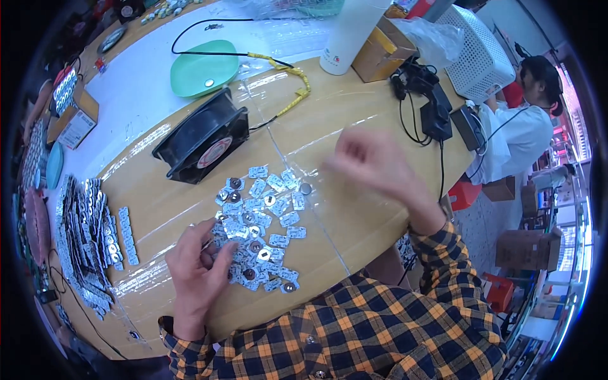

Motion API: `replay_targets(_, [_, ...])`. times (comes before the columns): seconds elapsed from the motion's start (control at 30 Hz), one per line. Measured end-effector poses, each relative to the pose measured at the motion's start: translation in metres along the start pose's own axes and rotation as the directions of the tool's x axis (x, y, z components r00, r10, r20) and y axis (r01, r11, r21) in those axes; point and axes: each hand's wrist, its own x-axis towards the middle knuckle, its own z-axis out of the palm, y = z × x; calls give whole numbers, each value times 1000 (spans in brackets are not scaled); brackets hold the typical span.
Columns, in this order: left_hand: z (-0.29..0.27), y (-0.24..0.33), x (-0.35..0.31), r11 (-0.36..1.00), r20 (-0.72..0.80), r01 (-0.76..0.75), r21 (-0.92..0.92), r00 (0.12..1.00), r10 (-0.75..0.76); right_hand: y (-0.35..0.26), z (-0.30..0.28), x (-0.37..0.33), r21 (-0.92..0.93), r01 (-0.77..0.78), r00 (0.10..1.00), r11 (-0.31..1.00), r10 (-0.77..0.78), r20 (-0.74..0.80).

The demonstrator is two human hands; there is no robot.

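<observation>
A loose pile of small pale-blue and silver rectangular pieces (256, 206) lies on the table in front of me, with several round dark or silvery discs among them. My left hand (197, 263) rests at the pile's left edge; its fingers are bent and its thumb stands apart from them over the pieces. Beyond the pile's right side, my right hand (373, 161) is raised above the table with curled fingers. Motion blurs its fingertips, so whether they hold anything is unclear. A single grey disc (305, 189) sits at the pile's right edge.
Behind the pile stands a black fan (206, 139) with a yellow-wrapped cable. Stacked strips (85, 240) lie left, a green tray (202, 68) far back. A white cylinder (351, 38), cardboard box (382, 50) and black adapters (436, 114) stand back right. Another person (519, 126) sits right.
</observation>
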Motion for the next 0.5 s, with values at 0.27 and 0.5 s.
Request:
replay_targets(0.27, [-4,-6,0,997,-118,-60,57,991,66,80,-93,81,-590,35,725,807,-427,-541])
replay_targets(0.5, [-1,-15,-5,999,-196,-31,12,980,33,92,-98,98,-552,41,771,833,-378,-512])
